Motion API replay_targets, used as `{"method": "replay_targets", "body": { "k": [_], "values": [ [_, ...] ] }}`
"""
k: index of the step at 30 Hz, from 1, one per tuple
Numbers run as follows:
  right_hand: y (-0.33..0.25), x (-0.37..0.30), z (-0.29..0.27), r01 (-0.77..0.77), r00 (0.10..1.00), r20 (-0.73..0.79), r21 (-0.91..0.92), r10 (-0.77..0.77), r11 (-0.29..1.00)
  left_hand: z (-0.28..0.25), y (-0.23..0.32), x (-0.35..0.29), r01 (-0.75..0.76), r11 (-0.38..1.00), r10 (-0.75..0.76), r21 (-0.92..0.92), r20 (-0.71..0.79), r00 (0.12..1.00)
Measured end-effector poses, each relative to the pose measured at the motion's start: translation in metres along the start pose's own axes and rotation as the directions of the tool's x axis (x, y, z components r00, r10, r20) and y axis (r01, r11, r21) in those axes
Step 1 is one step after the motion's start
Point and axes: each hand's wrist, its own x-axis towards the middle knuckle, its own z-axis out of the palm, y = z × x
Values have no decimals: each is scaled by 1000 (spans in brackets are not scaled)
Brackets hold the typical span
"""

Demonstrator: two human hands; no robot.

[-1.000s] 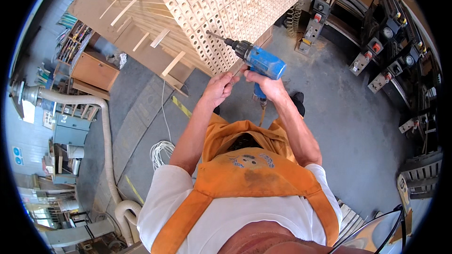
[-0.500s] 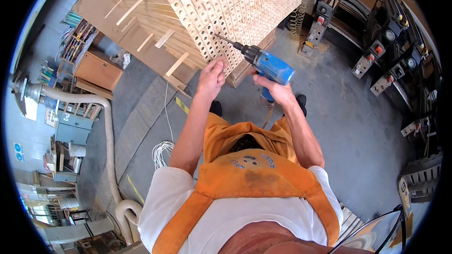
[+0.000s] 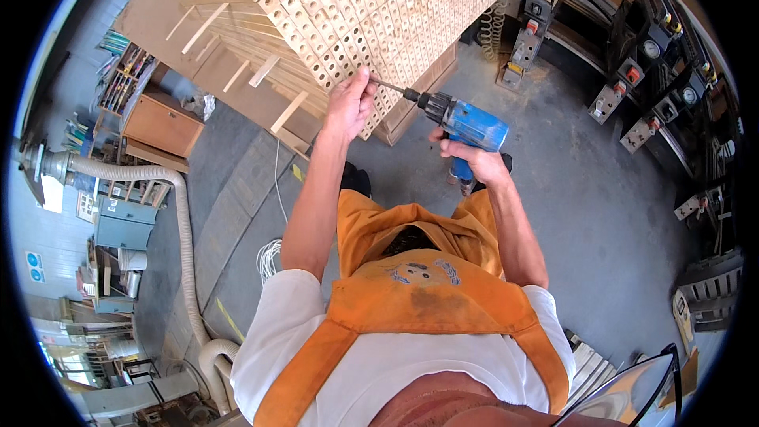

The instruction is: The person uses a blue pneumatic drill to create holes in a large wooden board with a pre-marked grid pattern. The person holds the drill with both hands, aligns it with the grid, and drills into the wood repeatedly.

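A blue power drill point(image 3: 474, 125) is in my right hand point(image 3: 481, 161), fingers wrapped round its handle. Its long thin bit point(image 3: 389, 86) points left, with the tip at the fingers of my left hand point(image 3: 350, 104). Those left fingers are pinched together; whatever they hold, if anything, is too small or hidden to name. Just beyond both hands stands a large stack of pale wooden pieces point(image 3: 348, 0), their faces full of round holes. A few holes near my left hand look darker than the others.
Left of the stack, wooden strips point(image 3: 205, 28) jut out from layered boards. A brown wooden cabinet point(image 3: 164, 124) and a ribbed hose point(image 3: 185, 245) stand farther left. White cable point(image 3: 269, 257) lies coiled on the floor. Machines with gauges point(image 3: 652, 49) line the right side.
The drill has shifted slightly right and down, drawing its bit away from the stack's face. My left hand has risen to the bit's tip. The whole view has shifted slightly.
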Motion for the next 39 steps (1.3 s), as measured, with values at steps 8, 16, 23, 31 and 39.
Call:
{"method": "replay_targets", "body": {
  "k": [8,16,23,31,39],
  "values": [
    [-3,41,42,76,993,-98,112,-65,991,14,9,17,-113,950,108,-291,-35,994],
    [-12,46,39,100,991,-79,-100,-108,990,-26,-74,-4,54,898,-129,-437,-142,981],
    [-16,45,44,88,989,-111,-77,-96,993,-46,-167,-61,410,756,-447,-510,54,893],
    [-15,48,43,116,987,-102,-93,-125,989,-40,-134,-76,439,857,-447,-269,35,894],
    [-17,35,35,128,985,-98,-119,-140,985,-44,-82,-63,269,907,-276,-324,26,961]
  ]
}}
